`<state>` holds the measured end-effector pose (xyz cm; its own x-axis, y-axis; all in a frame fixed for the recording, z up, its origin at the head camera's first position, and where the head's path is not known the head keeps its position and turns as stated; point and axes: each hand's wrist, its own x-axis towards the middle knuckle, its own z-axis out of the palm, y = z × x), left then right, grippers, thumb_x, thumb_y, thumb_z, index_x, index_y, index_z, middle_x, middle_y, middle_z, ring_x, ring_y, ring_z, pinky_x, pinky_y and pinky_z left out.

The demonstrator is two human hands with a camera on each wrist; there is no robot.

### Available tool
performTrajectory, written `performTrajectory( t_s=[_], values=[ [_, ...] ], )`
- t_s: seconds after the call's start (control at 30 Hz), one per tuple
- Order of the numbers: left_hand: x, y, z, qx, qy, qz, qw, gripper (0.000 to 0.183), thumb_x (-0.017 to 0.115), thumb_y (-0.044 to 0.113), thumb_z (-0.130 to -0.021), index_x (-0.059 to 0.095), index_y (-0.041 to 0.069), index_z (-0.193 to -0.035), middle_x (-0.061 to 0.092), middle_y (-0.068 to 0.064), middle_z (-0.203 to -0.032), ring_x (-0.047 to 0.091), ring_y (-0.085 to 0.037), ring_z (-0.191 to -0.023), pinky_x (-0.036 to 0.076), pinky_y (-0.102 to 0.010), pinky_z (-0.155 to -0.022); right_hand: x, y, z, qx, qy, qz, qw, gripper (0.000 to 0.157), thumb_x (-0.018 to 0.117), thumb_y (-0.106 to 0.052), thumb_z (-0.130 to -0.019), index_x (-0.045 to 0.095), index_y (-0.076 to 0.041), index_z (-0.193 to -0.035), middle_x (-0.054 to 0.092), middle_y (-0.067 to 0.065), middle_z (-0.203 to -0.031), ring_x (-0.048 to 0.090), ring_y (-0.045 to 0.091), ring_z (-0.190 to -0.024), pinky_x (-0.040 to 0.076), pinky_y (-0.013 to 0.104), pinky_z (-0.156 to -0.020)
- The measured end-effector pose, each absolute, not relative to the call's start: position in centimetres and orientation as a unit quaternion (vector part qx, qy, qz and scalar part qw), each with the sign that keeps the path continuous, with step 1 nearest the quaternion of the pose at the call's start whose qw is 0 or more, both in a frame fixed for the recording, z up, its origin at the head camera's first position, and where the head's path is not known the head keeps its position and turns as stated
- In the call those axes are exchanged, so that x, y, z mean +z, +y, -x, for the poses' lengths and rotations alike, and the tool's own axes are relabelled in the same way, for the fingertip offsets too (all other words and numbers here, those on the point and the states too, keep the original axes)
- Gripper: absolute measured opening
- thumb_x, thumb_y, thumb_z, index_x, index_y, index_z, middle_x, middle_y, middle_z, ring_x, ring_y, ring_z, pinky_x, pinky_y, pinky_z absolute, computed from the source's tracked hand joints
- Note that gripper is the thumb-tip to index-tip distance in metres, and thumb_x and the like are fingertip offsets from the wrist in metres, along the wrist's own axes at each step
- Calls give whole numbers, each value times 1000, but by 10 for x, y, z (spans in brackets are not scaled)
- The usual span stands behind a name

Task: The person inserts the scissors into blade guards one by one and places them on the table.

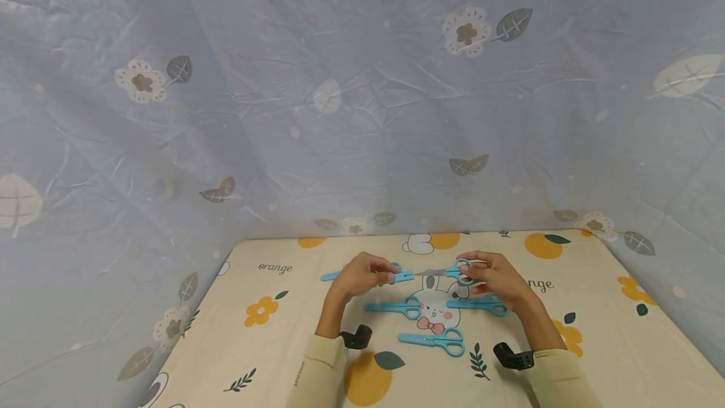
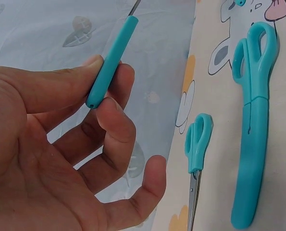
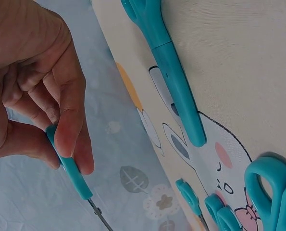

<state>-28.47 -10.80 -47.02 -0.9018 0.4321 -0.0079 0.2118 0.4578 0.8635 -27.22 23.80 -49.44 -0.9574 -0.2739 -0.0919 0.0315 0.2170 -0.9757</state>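
Observation:
My left hand (image 1: pixel 365 276) pinches a turquoise scissor blade cover (image 2: pixel 113 62) between thumb and fingers, above the cloth. In my right hand (image 1: pixel 494 277) are scissors, held by their turquoise handle (image 3: pixel 70 166), with the bare metal blades (image 1: pixel 432 272) pointing left. The blade tip meets the mouth of the cover; whether it is inside, I cannot tell. Beyond my left hand lie other scissors (image 2: pixel 199 142) with metal blades showing, partly hidden in the head view. Covered scissors (image 1: pixel 391 307) lie below my left hand, and another covered pair (image 1: pixel 476 303) lies below my right.
Nearer the front, a further covered pair of scissors (image 1: pixel 432 339) lies on the cream printed tablecloth (image 1: pixel 272 320). A turquoise piece (image 1: pixel 330 276) pokes out left of my left hand. A pale blue patterned curtain (image 1: pixel 362 112) hangs behind and at both sides.

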Motion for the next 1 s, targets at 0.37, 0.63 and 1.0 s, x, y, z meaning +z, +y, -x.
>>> performTrajectory(
  t_s=[0.37,0.63,1.0],
  values=[
    [-469,-105,284,491,841,-196,117,17,72,12,-101,84,10,-113,82,-7,-103,69,-11,-90,58,-29,-81,-491,237,270,-621,770,78,123,54,68,-24,-107,54,4,-151,80,5,-104,75,27,-94,64,30,-74],
    [-469,-106,285,496,835,-203,122,18,72,14,-102,84,11,-114,81,-7,-107,70,-11,-95,61,-34,-89,-490,238,269,-624,768,87,114,56,66,-22,-109,50,7,-153,78,7,-106,76,24,-95,64,31,-75],
    [-468,-101,286,496,835,-202,128,16,72,15,-101,84,12,-113,81,-4,-104,68,-11,-93,60,-33,-88,-491,238,270,-624,766,95,123,56,67,-23,-108,51,7,-153,80,5,-105,76,27,-97,64,32,-74]
  ],
)
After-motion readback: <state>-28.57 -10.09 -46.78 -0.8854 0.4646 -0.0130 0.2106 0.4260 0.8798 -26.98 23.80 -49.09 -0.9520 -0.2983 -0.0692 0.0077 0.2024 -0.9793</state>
